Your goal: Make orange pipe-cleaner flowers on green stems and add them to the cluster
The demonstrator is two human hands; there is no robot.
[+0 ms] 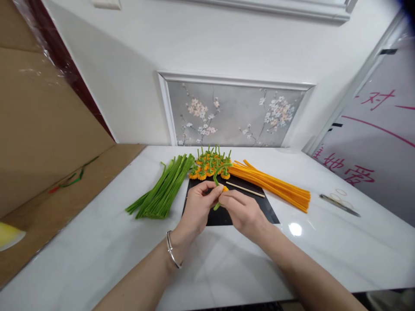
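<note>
Above a black mat [220, 218], my left hand [199, 205] and my right hand [244, 211] meet with their fingertips together. Between them is a bent green pipe cleaner [216, 176], curving up and over to the right, with its other end poking out below the fingers. A small orange pipe cleaner piece [225, 188] shows at the fingertips, mostly covered by them. Both hands are closed in a pinch. Just beyond them stand several small orange flower heads [201, 175] with short green stems pointing up. A pale thin stick [245, 189] lies on the mat.
A bundle of green pipe cleaners [165, 190] lies on the left of the white table [106, 255], and an orange bundle [275, 185] on the right. Farther right are scissors [340, 204] and thin loops [342, 192]. Cardboard [48, 129] borders the left side; a wall panel [233, 114] stands behind.
</note>
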